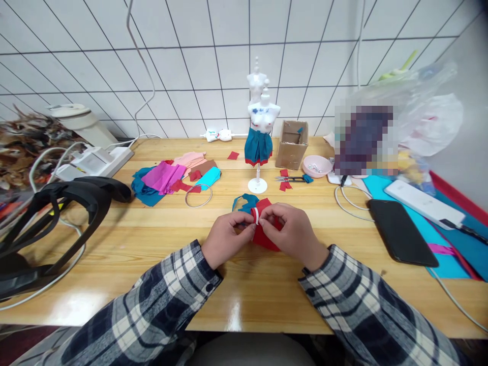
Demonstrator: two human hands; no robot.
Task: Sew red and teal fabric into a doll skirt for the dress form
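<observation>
My left hand (229, 238) is closed in a pinch on a small curled red strip (253, 214) with a white band (256, 217) along it. The fingertips of my right hand (290, 231) are pinched together at the other side of the same strip. Under and behind my hands lies a larger red piece of cloth (266, 241), partly hidden by my fingers. A teal scrap (247, 202) lies just beyond. Behind that, a white miniature dress form (264, 117) on a round stand wears a teal skirt (258, 145) with a red hem.
Colored cloth scraps (163, 176) and a metal ring (199, 196) lie left. Thread snips (292, 179), a pink bowl (317, 166) and a cardboard box (292, 145) stand back right. A black phone (402, 231) is right; a black headset (57, 229) is far left.
</observation>
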